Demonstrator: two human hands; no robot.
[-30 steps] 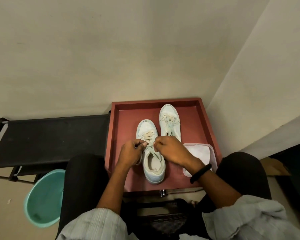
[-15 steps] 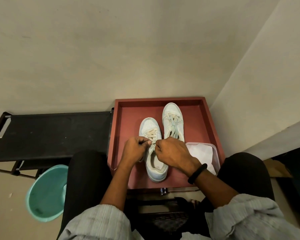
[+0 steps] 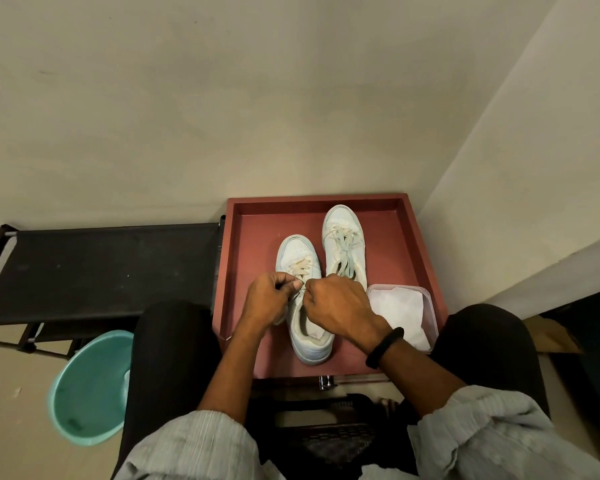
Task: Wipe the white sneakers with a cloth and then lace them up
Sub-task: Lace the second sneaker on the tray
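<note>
Two white sneakers stand side by side in a red tray (image 3: 243,271). The left sneaker (image 3: 309,334) lies nearer to me, with cream laces crossed over its front. The right sneaker (image 3: 343,233) sits farther back with loose laces. Over the middle of the left sneaker, my left hand (image 3: 271,299) and my right hand (image 3: 336,306) each pinch a lace (image 3: 300,266) end, fingers curled, knuckles close together. A white cloth (image 3: 400,306) lies in a clear container (image 3: 430,306) at the tray's near right corner.
A black rack (image 3: 97,271) stands left of the tray. A teal basin (image 3: 87,389) sits on the floor at lower left. My knees in dark trousers flank the tray. Walls close in behind and to the right.
Both hands stay on the left sneaker's laces and have drawn slightly closer together; the view has shifted a little.
</note>
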